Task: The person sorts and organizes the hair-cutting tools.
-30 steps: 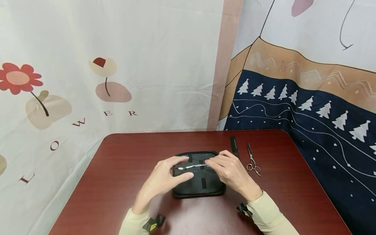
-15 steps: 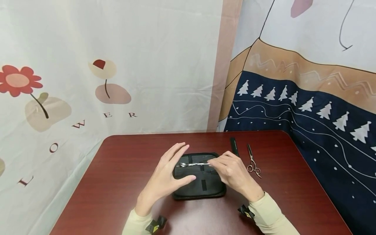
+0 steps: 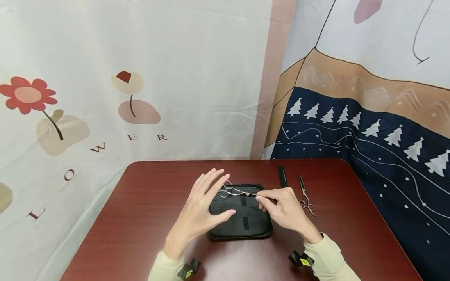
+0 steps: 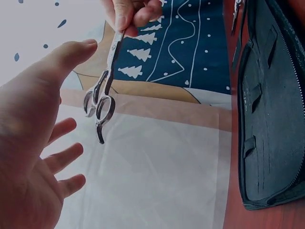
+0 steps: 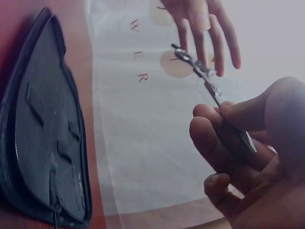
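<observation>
In the head view, a pair of silver hair scissors [image 3: 247, 193] is held above a black zip case [image 3: 228, 223] with elastic loops inside. My right hand [image 3: 289, 210] pinches the scissors by the blades between thumb and fingers, the finger rings pointing left. Spread fingers and an extended thumb mark my left hand [image 3: 195, 216], which is beside the rings and holds nothing. The left wrist view shows the scissors [image 4: 111, 62] hanging clear of the left palm, rings downward in that picture. The blade tips show past the right fingers in the right wrist view.
On the reddish-brown table [image 3: 151, 203], a black comb [image 3: 283, 176] lies behind the right hand. Right of it lies a second pair of scissors [image 3: 304, 195], partly near the right hand's outline. Printed curtains [image 3: 197, 78] stand behind the table.
The scissors have come up from low over the case, and both finger rings now show clearly. My right hand has shifted slightly right; my left fingers have spread and lifted.
</observation>
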Motion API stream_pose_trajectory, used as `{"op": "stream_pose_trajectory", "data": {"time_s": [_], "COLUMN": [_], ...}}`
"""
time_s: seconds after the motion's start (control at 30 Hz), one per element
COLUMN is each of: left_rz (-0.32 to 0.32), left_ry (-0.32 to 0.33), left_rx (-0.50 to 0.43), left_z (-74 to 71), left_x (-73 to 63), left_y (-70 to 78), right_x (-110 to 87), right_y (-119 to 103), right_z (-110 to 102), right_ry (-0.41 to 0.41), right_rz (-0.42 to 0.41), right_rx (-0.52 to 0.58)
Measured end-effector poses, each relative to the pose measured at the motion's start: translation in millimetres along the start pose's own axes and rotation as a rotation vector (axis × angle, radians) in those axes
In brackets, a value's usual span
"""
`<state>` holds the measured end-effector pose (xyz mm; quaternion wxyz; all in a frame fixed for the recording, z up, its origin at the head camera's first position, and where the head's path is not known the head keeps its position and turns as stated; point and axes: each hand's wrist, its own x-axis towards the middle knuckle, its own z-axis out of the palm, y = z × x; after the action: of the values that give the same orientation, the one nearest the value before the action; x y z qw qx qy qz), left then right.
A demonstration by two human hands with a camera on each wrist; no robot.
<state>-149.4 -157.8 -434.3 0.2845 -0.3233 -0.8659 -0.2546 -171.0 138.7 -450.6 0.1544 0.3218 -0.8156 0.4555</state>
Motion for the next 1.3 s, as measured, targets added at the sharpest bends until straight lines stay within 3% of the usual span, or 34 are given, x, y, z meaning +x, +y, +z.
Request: {"op": "stream_pose_trajectory", "data": {"time_s": [0.17,0.4,0.67,1.0,1.3], "left_rz": [0.015,0.033,0.066,0.073,0.077], "left_ry": [0.008,0.005,0.01,-0.031,-0.01], "left_rx": [0.019,0.026,0.063,0.113,0.187], "left_z": [0.5,2.1,5.0,11.8,15.5], "left_x": [-0.1,2.0,3.9,1.1,-2.3], "left_y": [1.2,3.0,4.6,7.7,8.9], "right_x": [-0.7,0.1,2.5,1.5,2.5], "right_y": [-4,-3,-5,-4,-2], "right_z": [-6,-12,-14,-11,-6], "right_ry": [-0.081,-0.146,-0.171,-0.187,-0.206], "right_rz": [0.212,0.338,0.365,0.368,0.355], "right_rx": [0.132,0.24,0.273,0.27,0.268]}}
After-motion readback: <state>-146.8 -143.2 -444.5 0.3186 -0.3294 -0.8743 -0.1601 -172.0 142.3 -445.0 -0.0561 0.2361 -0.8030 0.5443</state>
